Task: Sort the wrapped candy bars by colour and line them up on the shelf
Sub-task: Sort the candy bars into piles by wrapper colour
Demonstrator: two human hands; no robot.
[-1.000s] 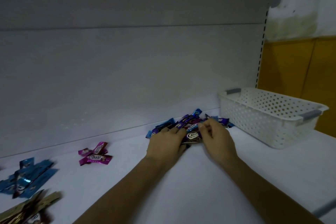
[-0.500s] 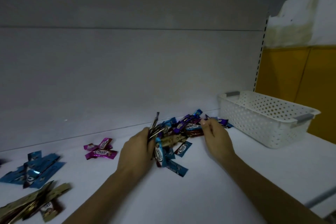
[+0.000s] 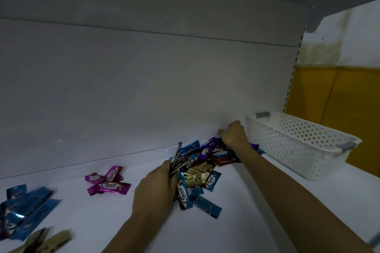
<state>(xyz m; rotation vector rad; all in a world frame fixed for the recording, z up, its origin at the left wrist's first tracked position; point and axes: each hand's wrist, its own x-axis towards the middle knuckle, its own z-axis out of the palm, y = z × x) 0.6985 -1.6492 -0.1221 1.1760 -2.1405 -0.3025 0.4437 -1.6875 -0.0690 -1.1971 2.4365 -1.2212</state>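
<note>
A mixed pile of wrapped candy bars (image 3: 202, 167) in blue, purple, gold and brown lies on the white shelf (image 3: 257, 211) near the back wall. My left hand (image 3: 156, 187) is at the pile's left edge and grips several bars that stick up from its fingers. At the far side of the pile, by the back wall, my right hand (image 3: 233, 133) has curled fingers; what it holds is hidden. Sorted groups lie to the left: magenta bars (image 3: 108, 184), blue bars (image 3: 24, 205) and gold bars (image 3: 44, 241).
A white perforated plastic basket (image 3: 298, 146) with grey handles stands right of the pile, close to my right hand. The shelf's back wall rises just behind the pile. A yellow wall shows beyond the shelf upright at right.
My left hand lifted several bars from the pile and drew them left, spreading the pile toward me. My right hand moved from the pile's front to its far right side.
</note>
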